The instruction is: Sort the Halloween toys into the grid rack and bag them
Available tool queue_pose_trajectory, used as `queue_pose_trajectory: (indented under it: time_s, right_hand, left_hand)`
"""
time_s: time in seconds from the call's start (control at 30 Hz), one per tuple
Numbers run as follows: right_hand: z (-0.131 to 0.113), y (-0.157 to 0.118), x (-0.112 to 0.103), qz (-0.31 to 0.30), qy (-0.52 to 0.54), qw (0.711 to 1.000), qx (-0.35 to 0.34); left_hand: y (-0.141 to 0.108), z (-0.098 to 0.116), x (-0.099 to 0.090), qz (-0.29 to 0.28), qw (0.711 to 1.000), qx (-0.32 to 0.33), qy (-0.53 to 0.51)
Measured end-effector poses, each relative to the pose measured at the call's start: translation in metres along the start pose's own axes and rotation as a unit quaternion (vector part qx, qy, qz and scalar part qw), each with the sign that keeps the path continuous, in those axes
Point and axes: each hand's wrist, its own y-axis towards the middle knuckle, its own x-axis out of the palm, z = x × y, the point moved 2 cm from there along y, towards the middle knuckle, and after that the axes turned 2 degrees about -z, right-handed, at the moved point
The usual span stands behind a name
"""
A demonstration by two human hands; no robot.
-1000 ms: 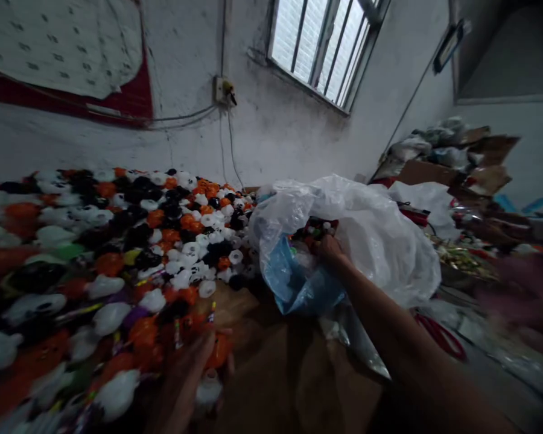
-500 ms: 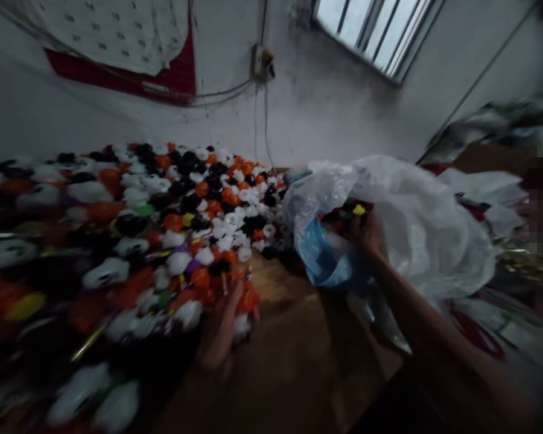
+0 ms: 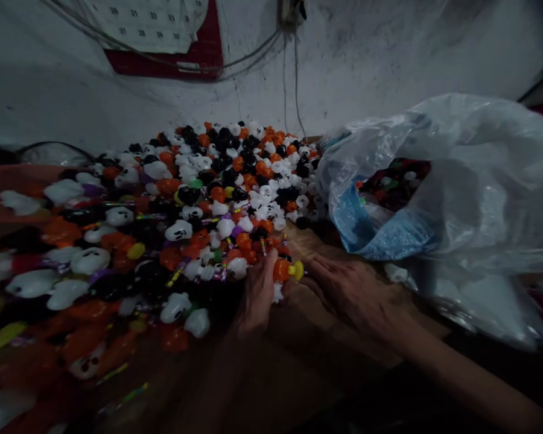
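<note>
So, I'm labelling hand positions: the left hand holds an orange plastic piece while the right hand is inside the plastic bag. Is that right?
Not quite: the head view shows the right hand outside the plastic bag, near the yellow piece. The left hand does hold the orange plastic piece.

Toy pile (image 3: 178, 230): blocks us left of the left hand (image 3: 256, 292) and beyond it.
Plastic bag (image 3: 479, 181): bars us beyond the right hand (image 3: 350, 289), except through its open mouth.
Orange-and-yellow piece (image 3: 281, 270): stands between our two hands.
Brown surface (image 3: 305, 331): leaves us room between the wrists.
</note>
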Motion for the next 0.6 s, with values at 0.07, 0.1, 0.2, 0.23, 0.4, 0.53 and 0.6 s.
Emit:
queue_pose_trajectory:
  time_s: [0.07, 0.1, 0.2, 0.23, 0.4, 0.53, 0.6]
  right_hand:
    - [0.001, -0.001, 0.002, -0.009, -0.027, 1.0, -0.006]
    - [0.001, -0.002, 0.002, -0.012, -0.037, 0.999, -0.01]
    - [-0.004, -0.005, 0.002, -0.025, -0.053, 0.998, -0.019]
    - [-0.006, -0.006, 0.002, -0.032, -0.054, 0.998, -0.013]
    - [-0.012, -0.009, 0.009, -0.052, -0.001, 0.998, 0.043]
    - [-0.011, -0.011, 0.009, -0.05, 0.152, 0.984, 0.083]
    - [-0.008, -0.011, 0.006, -0.07, 0.244, 0.964, 0.075]
  left_hand:
    - [0.001, -0.001, -0.003, 0.0, 0.999, 0.012, 0.034]
    - [0.002, -0.002, -0.004, 0.0, 0.999, 0.016, 0.05]
    - [0.004, -0.005, -0.002, 0.015, 0.994, 0.036, 0.1]
    - [0.004, -0.005, 0.0, 0.024, 0.992, 0.044, 0.115]
    - [-0.003, -0.004, 0.007, 0.045, 0.979, 0.097, 0.176]
    - [-0.006, -0.001, 0.006, 0.012, 0.97, 0.138, 0.201]
    - [-0.006, 0.0, 0.005, -0.018, 0.967, 0.152, 0.205]
